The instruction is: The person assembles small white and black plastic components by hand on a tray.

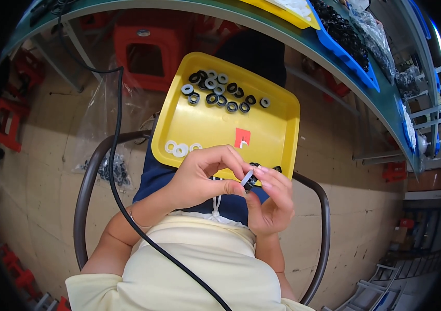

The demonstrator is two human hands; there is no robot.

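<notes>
My left hand [205, 173] pinches a thin white ring [246, 178] between thumb and fingertips. Against it lies a black ring [252, 183], gripped by the thumb and fingers of my right hand [275, 199]; whether the two rings are joined I cannot tell. Both hands hover over the near edge of a yellow tray [277, 132] on my lap. Toward its far side lie several black rings [211, 98] and grey-white rings [223, 78], some stacked together. A few flat white rings [180, 150] rest at the near left, beside my left hand. My fingers partly hide another black piece.
A small red square [242, 136] lies in the tray. A black cable [119, 114] hangs across my left side. Ahead runs a green workbench [329, 59] bearing a blue bin [352, 57] of black parts. Chair arms [80, 207] flank me; a red stool [150, 39] stands beneath the bench.
</notes>
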